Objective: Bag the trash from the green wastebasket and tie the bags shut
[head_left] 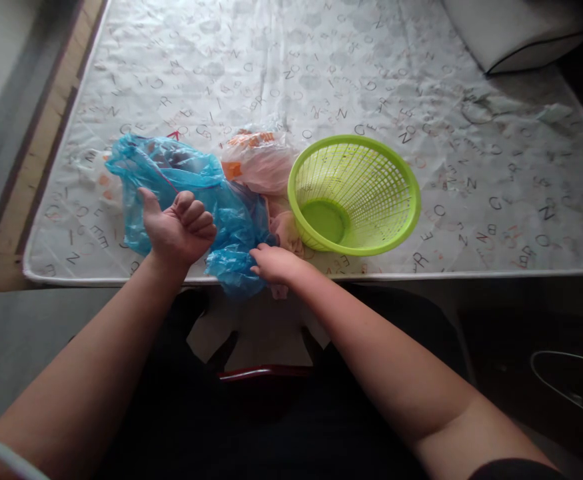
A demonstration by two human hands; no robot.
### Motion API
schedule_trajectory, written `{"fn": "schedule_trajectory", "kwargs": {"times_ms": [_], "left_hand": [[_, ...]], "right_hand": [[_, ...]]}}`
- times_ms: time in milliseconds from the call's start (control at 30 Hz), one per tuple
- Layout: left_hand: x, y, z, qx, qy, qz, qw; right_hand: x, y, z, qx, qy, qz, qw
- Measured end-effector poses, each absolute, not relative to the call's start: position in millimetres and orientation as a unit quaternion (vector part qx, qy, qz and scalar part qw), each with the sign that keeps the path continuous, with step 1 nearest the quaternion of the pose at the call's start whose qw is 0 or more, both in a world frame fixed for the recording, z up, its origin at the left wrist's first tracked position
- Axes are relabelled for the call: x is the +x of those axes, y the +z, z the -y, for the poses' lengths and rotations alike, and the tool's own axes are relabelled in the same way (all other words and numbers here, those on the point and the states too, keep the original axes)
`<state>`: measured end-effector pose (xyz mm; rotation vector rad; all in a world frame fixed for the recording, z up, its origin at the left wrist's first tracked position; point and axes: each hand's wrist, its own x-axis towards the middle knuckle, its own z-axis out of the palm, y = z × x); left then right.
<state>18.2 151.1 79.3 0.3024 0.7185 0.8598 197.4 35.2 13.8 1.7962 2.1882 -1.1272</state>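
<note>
A crumpled, translucent blue bag droops over the table's near edge.

A single head-worn camera looks forward and steeply down from above the wearer's lap. Range is close: the forearms rise from the lower corners to the left hand and right hand near mid-frame. The counter's near edge crosses below mid-height; its near left corner is within view.
</note>
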Motion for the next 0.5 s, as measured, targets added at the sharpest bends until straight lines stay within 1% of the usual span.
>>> {"fn": "schedule_trajectory", "kwargs": {"times_ms": [167, 500], "left_hand": [[21.7, 82.0, -150.8, 0.154, 0.378, -0.317, 0.856], [23.6, 81.1, -149.9, 0.165, 0.389, -0.322, 0.847]], "right_hand": [[197.3, 17.8, -34.7, 0.591, -0.366, -0.717, 0.052], [197.2, 18.2, -34.3, 0.590, -0.366, -0.718, 0.050]]}}
